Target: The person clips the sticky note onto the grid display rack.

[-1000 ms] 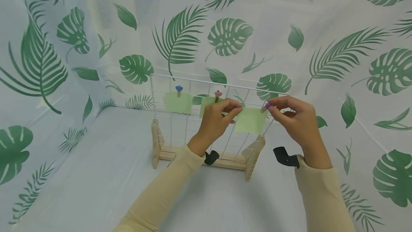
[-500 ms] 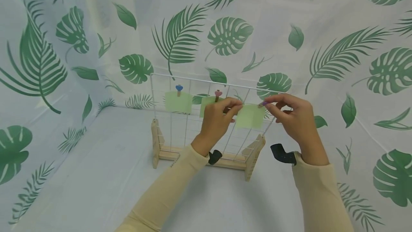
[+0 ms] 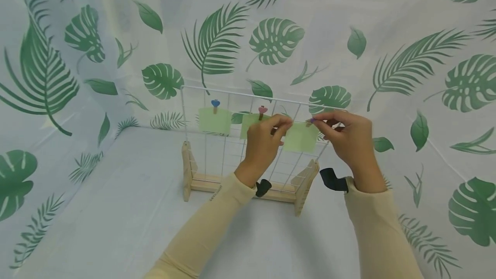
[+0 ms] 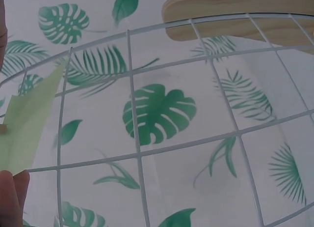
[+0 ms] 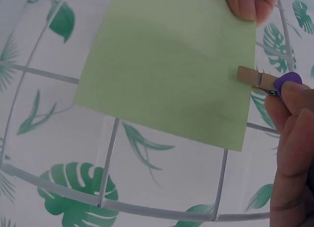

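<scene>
In the head view my left hand pinches the upper left corner of a light green paper square. That paper lies in front of the wire grid's right part. My right hand pinches a small wooden clothespin by its purple end. As the right wrist view shows, the clothespin's tip overlaps the paper close to one edge. Two more green paper squares hang on the grid: one under a blue heart clothespin, the other under a pink heart clothespin, partly hidden by my left hand.
The white wire grid stands upright in a light wooden base with a foot at each end. A white cloth lies beneath it. Behind hangs a leaf-patterned backdrop. A black camera mount sits at each wrist.
My right hand has moved left and slightly up with the clothespin. The held paper has risen a little against the grid, and my left forearm has shifted right.
</scene>
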Motion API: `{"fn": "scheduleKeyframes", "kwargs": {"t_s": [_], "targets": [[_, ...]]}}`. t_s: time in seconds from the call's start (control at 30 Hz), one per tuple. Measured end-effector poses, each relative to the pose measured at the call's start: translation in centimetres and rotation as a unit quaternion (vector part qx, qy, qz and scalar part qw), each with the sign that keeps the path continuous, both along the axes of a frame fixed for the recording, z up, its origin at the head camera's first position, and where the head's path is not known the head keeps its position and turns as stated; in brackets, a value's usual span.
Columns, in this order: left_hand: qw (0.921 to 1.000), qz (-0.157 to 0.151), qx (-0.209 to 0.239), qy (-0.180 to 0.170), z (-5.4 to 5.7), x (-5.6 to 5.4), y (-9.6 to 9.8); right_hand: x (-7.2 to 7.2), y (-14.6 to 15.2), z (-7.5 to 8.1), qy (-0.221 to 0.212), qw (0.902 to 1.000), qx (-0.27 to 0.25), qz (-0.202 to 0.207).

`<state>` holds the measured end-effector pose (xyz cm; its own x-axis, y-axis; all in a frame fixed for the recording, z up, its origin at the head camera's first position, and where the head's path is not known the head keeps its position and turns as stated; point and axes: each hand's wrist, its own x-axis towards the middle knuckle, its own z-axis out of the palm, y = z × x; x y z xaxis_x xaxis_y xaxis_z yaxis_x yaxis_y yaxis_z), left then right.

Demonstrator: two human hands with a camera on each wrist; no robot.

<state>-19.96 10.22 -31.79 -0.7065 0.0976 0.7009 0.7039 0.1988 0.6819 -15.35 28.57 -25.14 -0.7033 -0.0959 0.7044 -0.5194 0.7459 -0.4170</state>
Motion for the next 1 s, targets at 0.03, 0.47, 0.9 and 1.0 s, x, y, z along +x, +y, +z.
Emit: {"fn": "scheduleKeyframes", "kwargs": {"t_s": [0.03,0.47,0.9,1.0], "targets": [[1.0,0.004,-0.001,0.003,0.0,0.0,0.1,-0.1,-0.1,0.0,-0.002,1.0,0.004,-0.004],[0.9916,0.089,-0.049,0.079,-0.3,0.3,-0.5,0.0,-2.4,0.5,0.002,0.9975,0.049,-0.05],[0.9569,0.175,-0.052,0.226,-3.1,2.0,-4.6,1.4,-1.1,-4.4,0.162,0.985,-0.036,-0.047],[0.9499,0.193,-0.049,0.241,-4.1,2.8,-6.1,2.5,-0.7,-6.1,0.155,0.9861,-0.028,-0.052]]}}
